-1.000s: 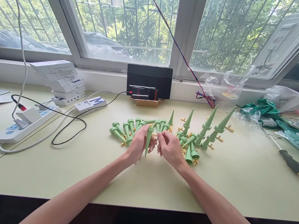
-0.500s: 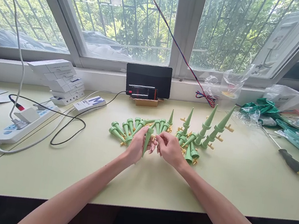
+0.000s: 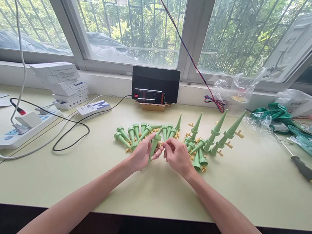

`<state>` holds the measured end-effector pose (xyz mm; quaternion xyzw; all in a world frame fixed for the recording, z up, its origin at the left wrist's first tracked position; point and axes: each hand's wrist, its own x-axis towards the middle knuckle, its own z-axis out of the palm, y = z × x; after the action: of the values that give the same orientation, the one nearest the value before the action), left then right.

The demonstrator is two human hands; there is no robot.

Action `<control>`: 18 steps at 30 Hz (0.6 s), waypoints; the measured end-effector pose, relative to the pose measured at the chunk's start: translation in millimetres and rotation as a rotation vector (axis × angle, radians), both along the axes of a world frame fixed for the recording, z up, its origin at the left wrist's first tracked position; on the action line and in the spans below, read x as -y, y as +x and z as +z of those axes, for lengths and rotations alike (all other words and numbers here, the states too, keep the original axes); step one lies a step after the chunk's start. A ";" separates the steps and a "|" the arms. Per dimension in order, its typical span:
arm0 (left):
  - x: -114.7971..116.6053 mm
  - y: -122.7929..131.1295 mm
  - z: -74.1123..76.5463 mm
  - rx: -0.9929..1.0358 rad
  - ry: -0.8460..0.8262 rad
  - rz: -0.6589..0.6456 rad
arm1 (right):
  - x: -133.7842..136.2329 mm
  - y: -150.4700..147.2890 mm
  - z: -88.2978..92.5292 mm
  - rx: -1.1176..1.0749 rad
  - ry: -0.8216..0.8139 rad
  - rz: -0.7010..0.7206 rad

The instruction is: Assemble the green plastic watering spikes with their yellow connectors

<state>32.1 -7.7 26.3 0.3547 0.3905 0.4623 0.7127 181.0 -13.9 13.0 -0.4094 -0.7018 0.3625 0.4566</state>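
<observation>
Free tabletop (image 3: 158, 195) between the forearms (image 3: 105, 181), green spikes (image 3: 215, 133) crowded just ahead, screwdriver (image 3: 303, 168) at right

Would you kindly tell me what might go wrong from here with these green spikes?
The right hand pinches a small yellow fitting at the side of the green spike in the left hand, so it might slip. The tall green stacks stand near the right hand, and a knock might topple them.

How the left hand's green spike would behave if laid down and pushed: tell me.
The green spike tapers, so it may roll in a curve; the yellow piece at its side might stop it. Its straight outline suggests stiffness.
</observation>
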 end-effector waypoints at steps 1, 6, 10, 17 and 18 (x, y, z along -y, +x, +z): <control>-0.1 -0.3 0.4 0.010 -0.015 -0.006 | -0.3 0.1 -0.2 0.006 0.011 0.002; -1.5 -1.2 -0.4 0.025 -0.040 -0.030 | -1.5 -0.3 -1.7 0.020 0.036 -0.001; -2.2 -2.4 -3.1 0.021 -0.034 -0.040 | -1.7 -1.2 -1.9 0.030 0.034 -0.015; -1.1 -2.7 -1.8 0.024 -0.041 0.007 | -0.8 -2.3 -1.1 0.026 0.027 -0.015; -1.0 -2.5 -1.4 0.019 -0.039 0.013 | -0.7 -2.5 -1.2 0.026 0.026 -0.015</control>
<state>29.5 -6.7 24.9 0.3338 0.3950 0.4625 0.7202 178.5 -13.2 11.8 -0.4133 -0.7093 0.3446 0.4554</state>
